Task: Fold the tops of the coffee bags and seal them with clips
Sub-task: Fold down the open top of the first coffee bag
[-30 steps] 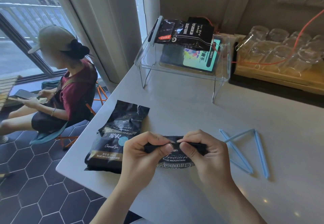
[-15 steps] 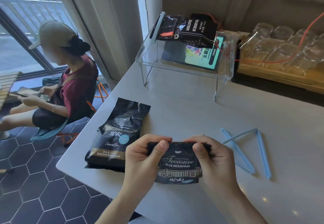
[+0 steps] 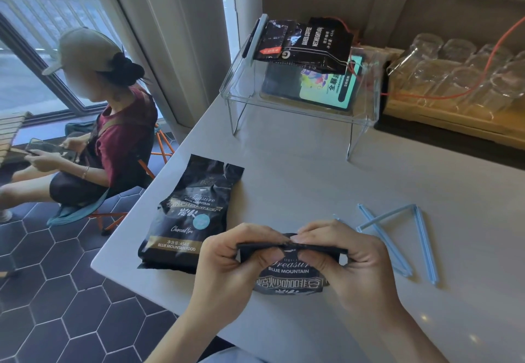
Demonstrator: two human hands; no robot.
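I am pinching the folded top of a black coffee bag (image 3: 289, 274) on the white table (image 3: 312, 186), my left hand (image 3: 227, 271) clamped on the fold's left end and my right hand (image 3: 349, 266) on its right end, thumbs in front, fingertips meeting at the middle. To do this well, I judge I should press the crease flat and level along its whole width, then hold it with one hand while the other reaches for the blue clips (image 3: 397, 234) lying just right of my grip. My hands hide most of the fold, so I cannot tell how many turns it has, and the second bag (image 3: 193, 215), left of my grip, lies with its top unfolded.
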